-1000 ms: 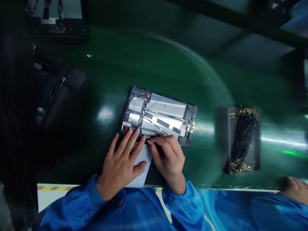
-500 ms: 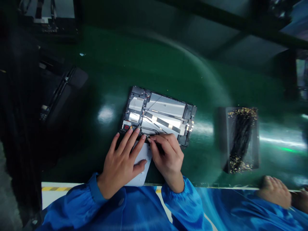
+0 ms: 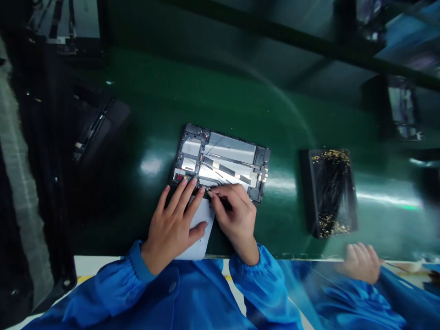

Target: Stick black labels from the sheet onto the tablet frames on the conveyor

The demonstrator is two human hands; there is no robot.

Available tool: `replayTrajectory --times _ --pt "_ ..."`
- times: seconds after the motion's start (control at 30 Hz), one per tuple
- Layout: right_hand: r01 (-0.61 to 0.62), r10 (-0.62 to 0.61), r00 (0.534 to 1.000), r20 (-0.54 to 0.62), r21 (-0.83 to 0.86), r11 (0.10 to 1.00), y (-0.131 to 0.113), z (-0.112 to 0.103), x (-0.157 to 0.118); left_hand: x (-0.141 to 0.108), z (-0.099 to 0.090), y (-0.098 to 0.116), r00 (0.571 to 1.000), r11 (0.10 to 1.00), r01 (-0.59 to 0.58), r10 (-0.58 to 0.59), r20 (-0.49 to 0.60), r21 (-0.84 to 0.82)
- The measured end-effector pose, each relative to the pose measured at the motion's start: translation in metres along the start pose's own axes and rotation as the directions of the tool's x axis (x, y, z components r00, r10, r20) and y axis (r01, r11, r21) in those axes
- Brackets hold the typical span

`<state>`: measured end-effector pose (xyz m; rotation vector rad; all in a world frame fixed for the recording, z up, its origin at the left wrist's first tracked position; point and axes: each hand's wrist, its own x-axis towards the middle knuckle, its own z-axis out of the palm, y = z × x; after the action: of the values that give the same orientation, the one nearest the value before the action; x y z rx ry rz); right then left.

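Note:
An opened tablet [image 3: 227, 151] lies slightly turned on the green table, its silver battery plates, black cables and small circuit parts exposed. My left hand [image 3: 175, 222] is spread, with its fingertips resting on the tablet's near left edge. Close beside it, my right hand [image 3: 235, 213] pinches with thumb and forefinger at the tablet's near edge. Whatever sits between those fingertips is too small to make out. A white sheet [image 3: 199, 238] lies partly under my left hand, reaching to the table's front edge.
Right of the tablet stands a dark box [image 3: 332, 192] of black cables with gold-coloured ends. A co-worker's hand [image 3: 362, 263] is at the table edge. Other opened devices lie at the upper left [image 3: 68, 27] and left [image 3: 96, 123]; another device [image 3: 404, 107] is at far right.
The camera view has shifted, so the tablet and cable box appear further left. Both my hands keep nearly the same pose at the tablet's edge. The co-worker's hand has moved left.

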<state>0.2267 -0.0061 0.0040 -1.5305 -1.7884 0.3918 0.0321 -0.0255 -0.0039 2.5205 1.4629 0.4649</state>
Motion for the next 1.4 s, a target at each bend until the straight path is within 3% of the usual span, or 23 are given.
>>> replayTrajectory --times 0.17,0.37,0.57,0.83,1.13,1.3,1.4 --pt "-0.055 0.058 0.983 -0.171 0.023 0.998 -0.002 -0.016 -0.021 -0.01 0.002 0.003 1.0 1.0 -0.001 0.002 -0.03 0.024" --pt "0.015 -0.018 0.997 0.069 0.045 0.999 -0.008 -0.02 -0.044 -0.02 0.001 0.008 0.998 0.999 -0.03 0.032 -0.061 0.041" --pt "0.041 -0.047 0.996 0.08 0.075 0.996 -0.007 -0.012 -0.036 -0.015 -0.006 0.007 0.992 0.991 -0.114 0.118 -0.051 0.067" --pt "0.003 -0.017 0.98 0.197 0.071 0.997 -0.002 -0.022 -0.026 -0.015 -0.002 0.007 0.992 0.993 -0.117 0.118 -0.038 0.035" --pt "0.138 -0.111 0.981 0.159 -0.173 0.975 -0.013 -0.008 -0.034 -0.021 -0.006 0.003 0.986 0.987 -0.163 0.163 0.037 -0.008" --pt "-0.049 0.04 0.988 0.148 0.06 0.997 -0.009 -0.019 -0.033 -0.028 -0.001 0.007 0.992 0.992 -0.128 0.128 0.007 -0.009" --pt "-0.042 0.042 0.999 0.01 0.029 0.999 0.008 -0.036 -0.032 -0.025 0.001 0.012 0.994 0.994 -0.109 0.109 -0.01 0.02"
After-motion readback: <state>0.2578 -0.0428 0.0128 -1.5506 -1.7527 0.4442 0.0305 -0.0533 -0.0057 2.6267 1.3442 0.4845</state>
